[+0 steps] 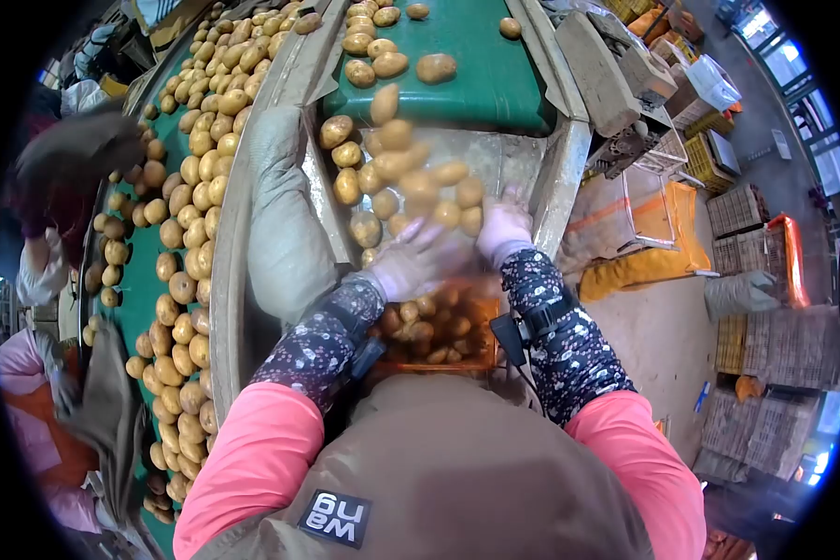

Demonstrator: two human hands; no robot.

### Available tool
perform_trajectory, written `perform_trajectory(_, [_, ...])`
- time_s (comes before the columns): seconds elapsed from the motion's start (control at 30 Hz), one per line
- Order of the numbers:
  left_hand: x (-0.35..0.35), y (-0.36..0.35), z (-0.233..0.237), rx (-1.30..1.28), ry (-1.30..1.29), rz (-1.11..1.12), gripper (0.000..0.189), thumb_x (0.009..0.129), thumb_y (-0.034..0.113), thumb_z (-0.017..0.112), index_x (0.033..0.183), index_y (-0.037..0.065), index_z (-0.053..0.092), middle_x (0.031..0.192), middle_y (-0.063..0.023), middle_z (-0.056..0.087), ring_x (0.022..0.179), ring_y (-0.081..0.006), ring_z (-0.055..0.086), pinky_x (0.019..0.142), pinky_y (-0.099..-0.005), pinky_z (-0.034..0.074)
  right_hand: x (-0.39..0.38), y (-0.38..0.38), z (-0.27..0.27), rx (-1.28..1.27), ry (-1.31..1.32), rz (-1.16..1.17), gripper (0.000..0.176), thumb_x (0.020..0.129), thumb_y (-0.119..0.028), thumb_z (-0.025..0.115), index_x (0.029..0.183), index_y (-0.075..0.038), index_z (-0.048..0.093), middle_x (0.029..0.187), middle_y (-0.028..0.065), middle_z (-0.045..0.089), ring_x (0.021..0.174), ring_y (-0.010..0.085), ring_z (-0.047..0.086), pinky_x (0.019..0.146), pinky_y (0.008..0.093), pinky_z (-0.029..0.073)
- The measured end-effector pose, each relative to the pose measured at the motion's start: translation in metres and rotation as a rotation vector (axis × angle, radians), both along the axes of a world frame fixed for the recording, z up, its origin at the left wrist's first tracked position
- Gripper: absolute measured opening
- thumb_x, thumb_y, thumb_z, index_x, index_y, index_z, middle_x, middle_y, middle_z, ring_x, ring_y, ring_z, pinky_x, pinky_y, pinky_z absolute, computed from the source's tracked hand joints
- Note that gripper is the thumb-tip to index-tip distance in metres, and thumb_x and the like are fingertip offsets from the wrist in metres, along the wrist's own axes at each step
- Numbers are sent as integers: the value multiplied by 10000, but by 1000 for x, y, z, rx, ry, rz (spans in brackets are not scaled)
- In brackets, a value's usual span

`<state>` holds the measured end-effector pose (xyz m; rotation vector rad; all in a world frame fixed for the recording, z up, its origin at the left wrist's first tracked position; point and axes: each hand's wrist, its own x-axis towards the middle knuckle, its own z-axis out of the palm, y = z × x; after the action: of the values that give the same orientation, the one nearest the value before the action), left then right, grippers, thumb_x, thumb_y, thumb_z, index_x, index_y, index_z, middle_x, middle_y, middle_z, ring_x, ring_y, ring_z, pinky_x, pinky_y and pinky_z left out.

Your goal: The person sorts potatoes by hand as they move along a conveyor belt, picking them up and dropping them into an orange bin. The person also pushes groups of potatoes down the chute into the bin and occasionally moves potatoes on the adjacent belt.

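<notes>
Potatoes (450,173) tumble, blurred, down a metal chute (521,154) from the end of a green conveyor belt (476,42). My left hand (420,259), in a pale glove, is spread open over the lower end of the chute, against the lowest potatoes and smeared by motion. On the chute's right side, my gloved right hand (505,224) stands beside the potatoes with its fingers stretched forward, holding nothing I can see. Below my hands an orange crate (434,367) contains several potatoes (425,322), partly hidden by my forearms.
A stuffed grey cloth bundle (289,210) lines the chute's left side. Farther left, a second belt (145,266) carries many potatoes, with other people (42,373) beside it. To the right are an orange mesh sack (649,266) and stacked crates (779,345).
</notes>
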<state>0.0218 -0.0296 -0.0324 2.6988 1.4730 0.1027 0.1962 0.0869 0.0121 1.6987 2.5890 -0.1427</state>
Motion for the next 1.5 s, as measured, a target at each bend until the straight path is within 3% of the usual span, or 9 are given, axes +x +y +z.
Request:
perform_trajectory(0.13, [1, 1, 2, -27, -35, -40, 506, 916, 463, 546, 1392, 292, 514, 1528, -36, 366, 1468, -316, 224, 1169, -593, 173, -1, 19, -14, -129, -145, 125, 311, 761, -200, 648, 1059, -109, 655, 1000, 184, 696, 1007, 345, 666, 878, 464, 525])
perform_trajectory(0.23, [1, 0, 3, -11, -40, -26, 567, 883, 420, 581, 1426, 316, 454, 1533, -24, 339, 1459, -304, 236, 1087, -621, 304, -1, 19, 11, -231, -100, 181, 320, 765, -207, 634, 1067, -104, 663, 1041, 185, 686, 1020, 362, 654, 887, 456, 521])
perform_trajectory(0.37, [-2, 2, -6, 53, -67, -60, 609, 870, 417, 594, 1445, 316, 421, 1534, -14, 330, 1455, -289, 244, 1030, -637, 365, 1, 11, 34, -161, 413, 3, 337, 763, -270, 683, 1034, -69, 677, 1011, 187, 688, 982, 351, 663, 864, 425, 524])
perform_trajectory(0.53, [1, 5, 7, 1, -42, -55, 594, 870, 407, 601, 1433, 313, 439, 1527, -21, 341, 1442, -291, 270, 1016, -588, 394, 16, 21, 30, -1147, 1469, -321, 648, 822, -83, 663, 1402, -177, 389, 1194, 56, 574, 1065, 214, 588, 912, 390, 507])
perform_trajectory(0.63, [4, 7, 11, -38, -23, -56, 584, 872, 397, 605, 1428, 309, 449, 1527, -27, 346, 1438, -293, 279, 1013, -572, 404, 17, 10, 30, -1121, 1619, -284, 704, 813, -36, 672, 1427, -184, 363, 1213, 76, 561, 1060, 208, 589, 892, 356, 512])
perform_trajectory(0.9, [0, 10, -4, 17, -125, -64, 496, 918, 446, 549, 1397, 329, 495, 1532, -45, 365, 1464, -311, 254, 1095, -592, 310, 5, 5, 32, -1149, 1620, -371, 670, 836, -104, 739, 1400, -160, 381, 1065, 48, 609, 916, 163, 624, 790, 320, 545])
perform_trajectory(1.0, [0, 11, -4, 16, -138, -70, 507, 923, 446, 540, 1413, 328, 476, 1534, -48, 363, 1471, -313, 240, 1109, -598, 289, 8, 10, 14, -1051, 1580, -67, 615, 833, -72, 739, 1354, -136, 419, 1073, 59, 614, 926, 199, 628, 793, 350, 552])
perform_trajectory(1.4, [-3, 6, -10, 4, -138, -46, 500, 925, 460, 530, 1409, 349, 473, 1528, -42, 376, 1471, -280, 250, 1096, -582, 309, -1, -6, 46, -1014, 1449, -351, 261, 927, -212, 676, 1154, -89, 634, 1025, 31, 652, 872, 146, 626, 748, 270, 525])
perform_trajectory(1.5, [-3, 6, -10, 36, -109, -50, 495, 923, 460, 533, 1401, 346, 481, 1528, -41, 378, 1470, -279, 254, 1095, -577, 312, 4, 15, -14, -507, 1323, 43, 266, 925, -195, 688, 1148, -54, 654, 965, 41, 687, 832, 131, 631, 729, 272, 517])
